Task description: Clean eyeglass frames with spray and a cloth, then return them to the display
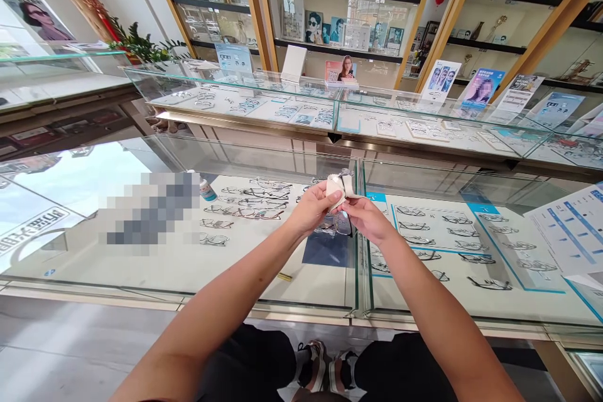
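A pale cloth (333,186) is bunched between my two hands above the glass counter. My left hand (311,207) is closed on the cloth, its thumb pressed over the near side. A pair of eyeglasses (343,224) hangs tilted at the cloth, with one lens showing below the fingers. My right hand (370,218) pinches the eyeglasses close to the cloth's lower edge. Fingers and cloth hide much of the frame.
Beneath the hands is a glass display counter (264,292) holding rows of eyeglasses (257,201). A small white bottle (206,191) stands to the left. A printed sheet (572,232) leans at the right. Another glass showcase (245,116) runs along the back, below shelves.
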Tool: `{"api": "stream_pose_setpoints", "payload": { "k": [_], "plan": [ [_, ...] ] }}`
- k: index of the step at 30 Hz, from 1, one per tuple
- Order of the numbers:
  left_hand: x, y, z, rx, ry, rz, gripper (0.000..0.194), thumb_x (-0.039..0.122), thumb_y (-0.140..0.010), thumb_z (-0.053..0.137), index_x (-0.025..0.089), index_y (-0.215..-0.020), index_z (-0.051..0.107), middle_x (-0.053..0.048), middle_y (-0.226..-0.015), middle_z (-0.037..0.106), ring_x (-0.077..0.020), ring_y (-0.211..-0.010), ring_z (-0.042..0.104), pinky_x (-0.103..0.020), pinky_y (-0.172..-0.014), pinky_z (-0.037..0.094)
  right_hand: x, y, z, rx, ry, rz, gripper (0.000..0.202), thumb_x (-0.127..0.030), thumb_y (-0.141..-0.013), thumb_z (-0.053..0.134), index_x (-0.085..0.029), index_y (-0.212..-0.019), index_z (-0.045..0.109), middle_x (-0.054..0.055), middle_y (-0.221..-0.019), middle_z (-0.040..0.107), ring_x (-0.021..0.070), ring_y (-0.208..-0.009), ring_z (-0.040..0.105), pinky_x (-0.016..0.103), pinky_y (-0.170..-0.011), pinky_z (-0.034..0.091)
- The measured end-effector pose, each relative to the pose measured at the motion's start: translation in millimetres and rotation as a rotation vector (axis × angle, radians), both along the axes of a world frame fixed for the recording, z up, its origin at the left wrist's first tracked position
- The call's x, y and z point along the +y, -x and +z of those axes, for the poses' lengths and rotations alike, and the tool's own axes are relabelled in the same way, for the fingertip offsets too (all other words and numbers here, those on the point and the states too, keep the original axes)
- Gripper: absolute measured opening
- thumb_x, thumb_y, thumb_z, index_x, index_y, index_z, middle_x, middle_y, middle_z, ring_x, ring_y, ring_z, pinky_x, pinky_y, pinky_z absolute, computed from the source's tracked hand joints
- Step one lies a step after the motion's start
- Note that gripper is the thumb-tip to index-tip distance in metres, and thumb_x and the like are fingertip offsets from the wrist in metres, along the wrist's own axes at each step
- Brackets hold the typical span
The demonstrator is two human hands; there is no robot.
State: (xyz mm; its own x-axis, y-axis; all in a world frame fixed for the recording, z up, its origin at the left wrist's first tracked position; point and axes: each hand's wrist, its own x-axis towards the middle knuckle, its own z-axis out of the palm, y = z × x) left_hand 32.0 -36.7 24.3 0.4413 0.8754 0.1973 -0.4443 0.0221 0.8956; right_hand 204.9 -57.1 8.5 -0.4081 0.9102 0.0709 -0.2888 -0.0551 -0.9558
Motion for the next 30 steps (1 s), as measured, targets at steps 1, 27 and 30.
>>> {"api": "stream_pose_setpoints", "payload": {
  "k": [1,27,30],
  "plan": [
    [-0.3,-0.2,-0.8,0.006,-0.012,0.021,0.043,0.048,-0.078,0.092,0.015,-0.090,0.068,0.000,-0.066,0.062,-0.0091,-0.056,0.048,-0.025,-0.059,0.035,-0.7,0.8,0.1,-0.009,-0.005,0.001,0.038,-0.058,-0.077,0.091,-0.021,-0.084,0.082,0.006,-0.089,0.078,0.0207,-0.090,0.067,0.036,-0.093,0.048],
    [-4.7,-5.6,-3.2,-0.027,0.016,0.215,0.048,0.054,-0.074,0.094,0.017,-0.089,0.067,0.002,-0.066,0.062,-0.0071,-0.050,0.048,-0.022,-0.048,0.036,-0.2,8.9,-10.4,-0.023,-0.055,-0.086,0.034,-0.052,-0.075,0.093,-0.025,-0.094,0.084,0.004,-0.089,0.081,0.0235,-0.093,0.073,0.043,-0.103,0.052],
    [-3.7,-4.9,-2.2,-0.006,0.010,0.246,0.053,0.067,-0.079,0.085,0.018,-0.081,0.064,0.003,-0.059,0.058,-0.0078,-0.046,0.045,-0.023,-0.045,0.033,-3.6,13.9,-9.3,-0.020,-0.062,-0.072,0.035,-0.052,-0.073,0.094,-0.024,-0.092,0.085,0.004,-0.088,0.080,0.0235,-0.092,0.073,0.043,-0.101,0.053]
  ]
}}
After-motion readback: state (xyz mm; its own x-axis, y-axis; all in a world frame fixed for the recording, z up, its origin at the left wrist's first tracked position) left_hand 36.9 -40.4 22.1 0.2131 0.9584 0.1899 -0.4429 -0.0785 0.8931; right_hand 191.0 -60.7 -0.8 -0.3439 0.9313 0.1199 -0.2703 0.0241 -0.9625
